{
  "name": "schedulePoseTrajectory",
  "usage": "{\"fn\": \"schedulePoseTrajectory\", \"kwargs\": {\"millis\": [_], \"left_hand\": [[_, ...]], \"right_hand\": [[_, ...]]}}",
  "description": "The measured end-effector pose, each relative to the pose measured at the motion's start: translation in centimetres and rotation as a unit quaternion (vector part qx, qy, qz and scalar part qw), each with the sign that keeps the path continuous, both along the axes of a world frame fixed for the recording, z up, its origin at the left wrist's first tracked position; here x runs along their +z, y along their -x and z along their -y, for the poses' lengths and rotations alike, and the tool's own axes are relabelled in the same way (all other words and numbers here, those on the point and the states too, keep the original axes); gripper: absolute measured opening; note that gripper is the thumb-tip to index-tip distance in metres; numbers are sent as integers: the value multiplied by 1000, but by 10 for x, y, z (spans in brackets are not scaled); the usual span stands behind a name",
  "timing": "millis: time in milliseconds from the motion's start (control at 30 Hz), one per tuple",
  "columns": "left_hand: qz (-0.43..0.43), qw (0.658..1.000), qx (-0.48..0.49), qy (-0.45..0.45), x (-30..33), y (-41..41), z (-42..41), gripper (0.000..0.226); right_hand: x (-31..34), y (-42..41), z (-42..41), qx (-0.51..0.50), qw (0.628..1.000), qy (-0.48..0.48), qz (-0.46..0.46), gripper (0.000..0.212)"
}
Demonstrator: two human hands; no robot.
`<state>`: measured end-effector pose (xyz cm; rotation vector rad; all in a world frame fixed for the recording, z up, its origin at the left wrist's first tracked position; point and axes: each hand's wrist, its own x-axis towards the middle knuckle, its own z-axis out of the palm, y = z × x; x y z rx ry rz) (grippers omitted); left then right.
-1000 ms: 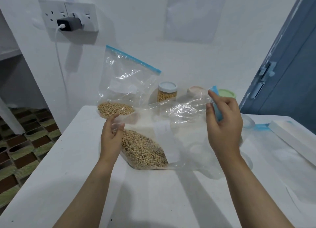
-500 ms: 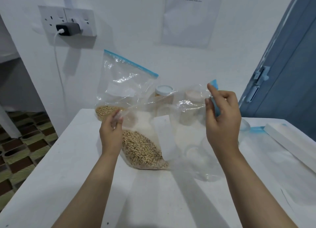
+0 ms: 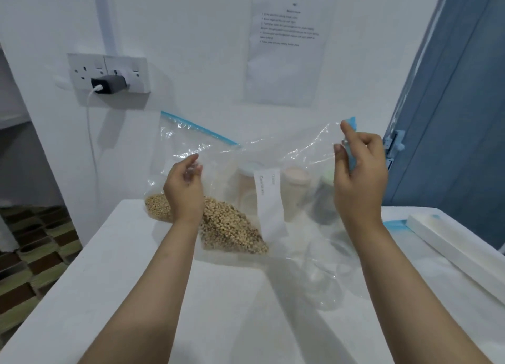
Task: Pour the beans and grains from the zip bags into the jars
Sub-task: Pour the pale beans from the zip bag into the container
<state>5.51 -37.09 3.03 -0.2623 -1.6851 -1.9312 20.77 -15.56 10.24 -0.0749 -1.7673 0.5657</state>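
A clear zip bag (image 3: 287, 156) with a blue zip strip and a white label hangs stretched between my hands above the white table (image 3: 136, 295). Pale beans (image 3: 232, 229) are heaped in its lower left corner, which rests on the table. My left hand (image 3: 184, 188) pinches the bag's left edge. My right hand (image 3: 358, 172) grips the blue zip end, held high. A second zip bag (image 3: 180, 145) with beans at its bottom leans on the wall behind. Several jars (image 3: 296, 191) show blurred through the plastic.
A wall socket with a black charger (image 3: 109, 84) and white cable is up left. A printed sheet (image 3: 289, 35) hangs on the wall. A blue door (image 3: 459, 117) stands at right. A long white box (image 3: 459, 243) lies at the table's right edge. Tiled floor lies past the left edge.
Both hands have lifted the bag and pulled it wider apart. The right hand rose with the zip end, and the jars are now behind the plastic.
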Motion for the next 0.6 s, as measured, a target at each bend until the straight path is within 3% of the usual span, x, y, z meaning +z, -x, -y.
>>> {"fn": "schedulePoseTrajectory", "kwargs": {"millis": [600], "left_hand": [[-107,989,23,98,70,2,-2,27]], "right_hand": [[-15,7,-49,130,976,176,-3,42]]}}
